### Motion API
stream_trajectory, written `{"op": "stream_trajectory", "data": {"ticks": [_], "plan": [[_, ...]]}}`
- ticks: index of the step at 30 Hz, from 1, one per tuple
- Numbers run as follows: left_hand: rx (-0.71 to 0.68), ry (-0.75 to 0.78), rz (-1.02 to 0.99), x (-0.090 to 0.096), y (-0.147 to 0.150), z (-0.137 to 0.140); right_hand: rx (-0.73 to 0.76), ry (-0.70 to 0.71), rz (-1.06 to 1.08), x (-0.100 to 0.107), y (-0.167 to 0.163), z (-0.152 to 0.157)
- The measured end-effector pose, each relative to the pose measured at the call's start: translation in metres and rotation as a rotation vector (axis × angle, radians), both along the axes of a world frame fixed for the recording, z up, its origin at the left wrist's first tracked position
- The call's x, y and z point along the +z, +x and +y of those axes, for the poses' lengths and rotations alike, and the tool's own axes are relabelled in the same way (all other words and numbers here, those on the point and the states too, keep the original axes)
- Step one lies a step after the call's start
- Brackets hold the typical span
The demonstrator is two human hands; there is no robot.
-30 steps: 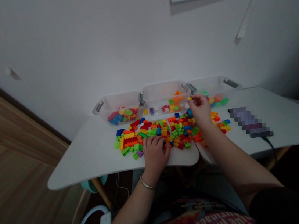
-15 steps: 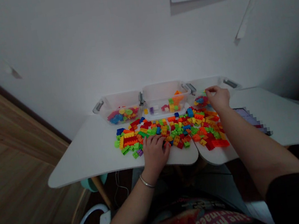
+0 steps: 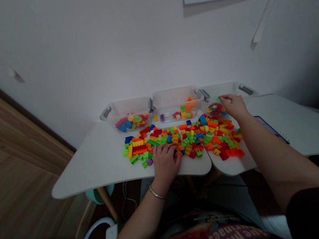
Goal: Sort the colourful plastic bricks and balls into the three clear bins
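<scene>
A wide pile of colourful plastic building bricks (image 3: pixel 191 134) is spread over the white table. On its near edge lies my left hand (image 3: pixel 166 158), palm down, fingers apart and resting on bricks; an orange-red brick shows by the thumb. My right hand (image 3: pixel 233 106) is raised over the right clear bin (image 3: pixel 233 85), thumb and forefinger pinched. A small green piece (image 3: pixel 218 99) shows at those fingertips, its shape too small to make out. Under the hand, that bin holds red, blue and yellow pieces (image 3: pixel 215 108).
Left of it stand a middle clear bin (image 3: pixel 173 93) with some bricks and a left clear bin (image 3: pixel 129 104) with mixed coloured pieces. A flat dark-edged device (image 3: pixel 270 129) lies by my right forearm. The white tabletop (image 3: pixel 91 164) backs onto a wall.
My right hand has shifted very slightly down and right over the right bin, still pinching. My left hand stays in place on the bricks.
</scene>
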State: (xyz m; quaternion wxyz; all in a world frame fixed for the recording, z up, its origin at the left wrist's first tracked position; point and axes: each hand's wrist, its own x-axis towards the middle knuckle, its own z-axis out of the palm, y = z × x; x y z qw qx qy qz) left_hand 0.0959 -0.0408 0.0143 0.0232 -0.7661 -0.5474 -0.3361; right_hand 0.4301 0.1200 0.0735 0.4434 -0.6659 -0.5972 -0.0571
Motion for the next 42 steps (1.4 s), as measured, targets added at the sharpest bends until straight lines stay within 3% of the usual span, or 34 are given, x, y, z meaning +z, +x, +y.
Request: {"op": "stream_trajectory", "data": {"ticks": [5,7,11,16,25,42], "plan": [[0.007,-0.005,0.001,0.001,0.001,0.000,0.000,0.186,0.133,0.010,-0.020,-0.024],[0.007,-0.010,0.005,0.001,0.001,0.000,0.074,0.213,0.163,0.010,-0.039,-0.035],[0.009,-0.008,0.014,0.001,0.000,0.000,0.378,0.100,0.072,-0.002,-0.089,-0.057],[0.006,0.003,0.019,0.000,-0.001,0.000,0.560,-0.145,-0.239,-0.024,-0.142,-0.075],[0.004,0.000,0.019,0.001,-0.001,0.000,0.621,-0.264,-0.318,-0.049,-0.173,-0.067],[0.002,0.009,0.015,-0.001,-0.001,0.001,0.559,-0.265,-0.496,-0.048,-0.187,-0.055]]}}
